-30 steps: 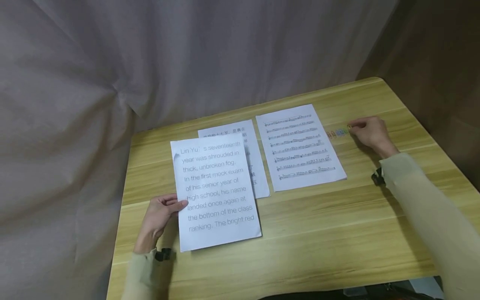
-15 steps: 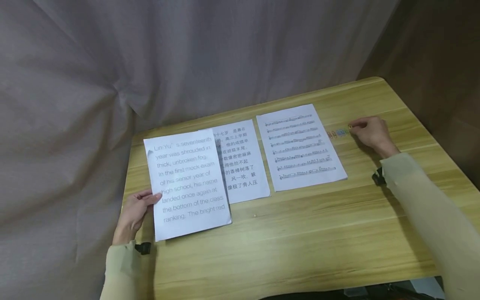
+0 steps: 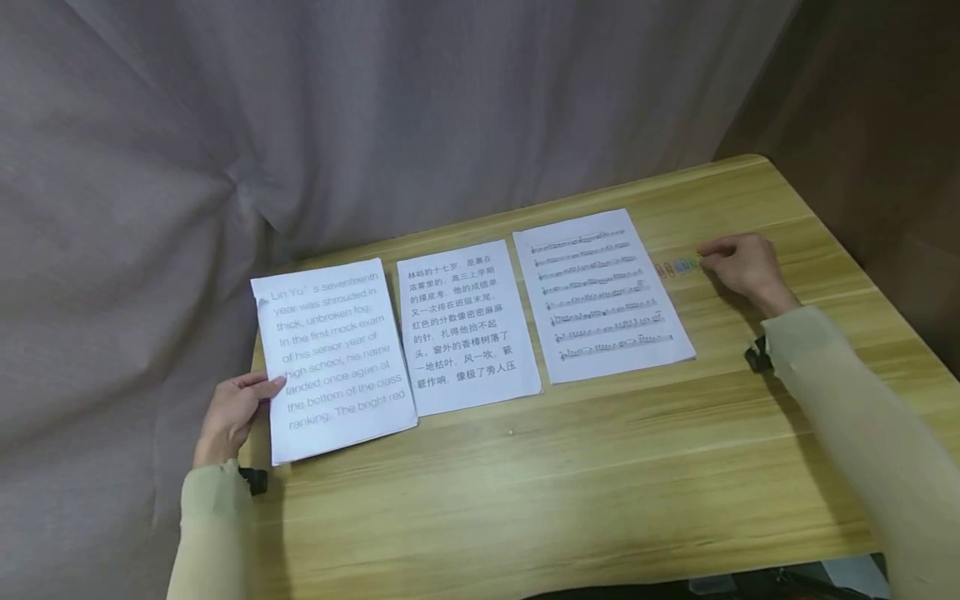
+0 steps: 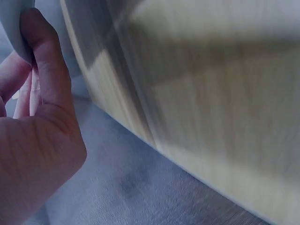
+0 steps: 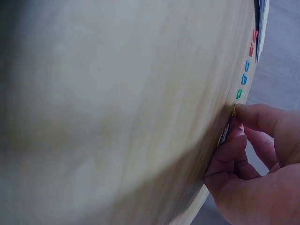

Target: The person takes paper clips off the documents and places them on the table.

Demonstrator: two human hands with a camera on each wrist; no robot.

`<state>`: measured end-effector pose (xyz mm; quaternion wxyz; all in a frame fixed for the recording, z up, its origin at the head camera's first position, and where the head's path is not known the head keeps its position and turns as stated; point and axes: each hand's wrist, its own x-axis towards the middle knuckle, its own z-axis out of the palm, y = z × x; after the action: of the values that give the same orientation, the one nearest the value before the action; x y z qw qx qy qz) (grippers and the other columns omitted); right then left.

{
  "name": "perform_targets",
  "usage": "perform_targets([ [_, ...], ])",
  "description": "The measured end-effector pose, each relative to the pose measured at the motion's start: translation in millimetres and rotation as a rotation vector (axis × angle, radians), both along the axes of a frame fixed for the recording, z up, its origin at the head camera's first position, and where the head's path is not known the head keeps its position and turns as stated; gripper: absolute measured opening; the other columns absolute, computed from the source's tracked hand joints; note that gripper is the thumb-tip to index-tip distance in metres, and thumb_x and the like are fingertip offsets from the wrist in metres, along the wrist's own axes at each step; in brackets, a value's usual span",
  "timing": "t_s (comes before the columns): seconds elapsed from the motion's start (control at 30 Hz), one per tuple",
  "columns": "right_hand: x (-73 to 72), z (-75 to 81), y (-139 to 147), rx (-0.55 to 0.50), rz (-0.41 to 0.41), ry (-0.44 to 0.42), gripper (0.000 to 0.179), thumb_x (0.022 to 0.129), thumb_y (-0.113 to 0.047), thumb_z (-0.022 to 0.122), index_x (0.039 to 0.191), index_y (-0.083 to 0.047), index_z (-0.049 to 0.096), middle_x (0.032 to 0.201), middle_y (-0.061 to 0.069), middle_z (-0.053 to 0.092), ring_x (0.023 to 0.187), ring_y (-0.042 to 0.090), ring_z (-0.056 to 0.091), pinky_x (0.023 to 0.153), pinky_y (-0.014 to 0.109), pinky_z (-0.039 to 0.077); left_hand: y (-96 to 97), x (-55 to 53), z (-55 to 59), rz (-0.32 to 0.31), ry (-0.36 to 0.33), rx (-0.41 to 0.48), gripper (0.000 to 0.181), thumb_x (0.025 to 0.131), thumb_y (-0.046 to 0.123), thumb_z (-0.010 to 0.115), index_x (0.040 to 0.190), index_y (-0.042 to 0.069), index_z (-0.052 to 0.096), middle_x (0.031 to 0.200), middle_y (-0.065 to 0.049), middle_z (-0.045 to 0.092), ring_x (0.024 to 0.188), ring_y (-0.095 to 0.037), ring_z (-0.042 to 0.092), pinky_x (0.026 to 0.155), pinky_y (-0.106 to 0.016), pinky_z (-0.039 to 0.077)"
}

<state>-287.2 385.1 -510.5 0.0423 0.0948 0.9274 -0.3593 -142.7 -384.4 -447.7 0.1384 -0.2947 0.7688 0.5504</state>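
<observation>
At the table's left side, my left hand (image 3: 231,412) pinches the left edge of a sheet with English text (image 3: 337,367), thumb on top. The sheet looks raised a little, and more paper shows under its lower edge. In the left wrist view, a curled paper edge (image 4: 14,28) sits between the thumb and fingers of that hand (image 4: 42,131). Over on the right, my right hand (image 3: 744,268) pinches a small yellow paper clip (image 5: 234,110) at the end of a row. A green paper clip (image 5: 239,93) lies beside it, then blue paper clips (image 5: 244,78) and red paper clips (image 5: 251,49).
A sheet with Chinese text (image 3: 468,333) lies in the middle of the wooden table (image 3: 540,492). Right of it is a sheet of music notation (image 3: 603,292), close to the clips. A grey curtain (image 3: 375,125) hangs behind the table.
My left hand has carried the English sheet leftward, off the Chinese sheet, which now shows fully. The right hand has stayed in place at the clips.
</observation>
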Motion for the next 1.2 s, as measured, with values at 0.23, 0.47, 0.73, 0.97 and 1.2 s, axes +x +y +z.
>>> perform_targets([
  [0.23, 2.2, 1.8, 2.1, 0.014, -0.008, 0.014, 0.036, 0.107, -0.019, 0.065, 0.131, 0.006, 0.073, 0.138, 0.036, 0.068, 0.122, 0.046, 0.064, 0.071, 0.014, 0.038, -15.3, -15.8, -0.6, -0.086, -0.076, -0.065, 0.071, 0.106, 0.018, 0.072, 0.162, -0.01, 0.039, 0.083, 0.02, 0.074, 0.08, -0.001, 0.071, 0.076, -0.021, 0.061],
  [0.47, 3.4, 1.3, 2.3, 0.024, -0.01, 0.034, 0.033, 0.107, -0.019, 0.066, 0.128, 0.005, 0.075, 0.138, 0.034, 0.069, 0.122, 0.046, 0.065, 0.078, 0.02, 0.041, -23.1, -28.3, -5.8, -0.134, -0.123, -0.135, 0.074, 0.107, 0.022, 0.07, 0.165, -0.009, 0.035, 0.08, 0.021, 0.071, 0.078, 0.0, 0.072, 0.074, -0.022, 0.063],
  [0.73, 1.9, -1.2, 1.6, 0.018, -0.007, 0.029, 0.032, 0.107, -0.018, 0.068, 0.128, 0.005, 0.075, 0.138, 0.034, 0.069, 0.126, 0.049, 0.065, 0.085, 0.026, 0.042, -25.3, -35.9, -13.9, -0.122, -0.141, -0.142, 0.071, 0.106, 0.023, 0.073, 0.162, -0.007, 0.041, 0.08, 0.019, 0.072, 0.078, -0.002, 0.072, 0.073, -0.023, 0.063],
  [0.97, 1.7, -1.0, 0.3, 0.004, -0.015, 0.032, 0.034, 0.107, -0.019, 0.066, 0.13, 0.005, 0.074, 0.139, 0.034, 0.069, 0.126, 0.048, 0.065, 0.084, 0.025, 0.042, -24.9, -36.0, -16.8, -0.128, -0.142, -0.151, 0.067, 0.105, 0.022, 0.074, 0.159, -0.008, 0.046, 0.08, 0.018, 0.073, 0.078, -0.003, 0.071, 0.073, -0.022, 0.062],
  [1.2, 0.9, -1.0, 0.4, -0.014, -0.049, 0.017, 0.036, 0.109, -0.018, 0.06, 0.134, 0.005, 0.071, 0.139, 0.035, 0.067, 0.122, 0.045, 0.064, 0.081, 0.025, 0.043, -23.6, -39.3, -19.1, -0.132, -0.128, -0.206, 0.065, 0.105, 0.023, 0.074, 0.156, -0.008, 0.049, 0.082, 0.017, 0.07, 0.078, -0.002, 0.069, 0.073, -0.021, 0.06],
])
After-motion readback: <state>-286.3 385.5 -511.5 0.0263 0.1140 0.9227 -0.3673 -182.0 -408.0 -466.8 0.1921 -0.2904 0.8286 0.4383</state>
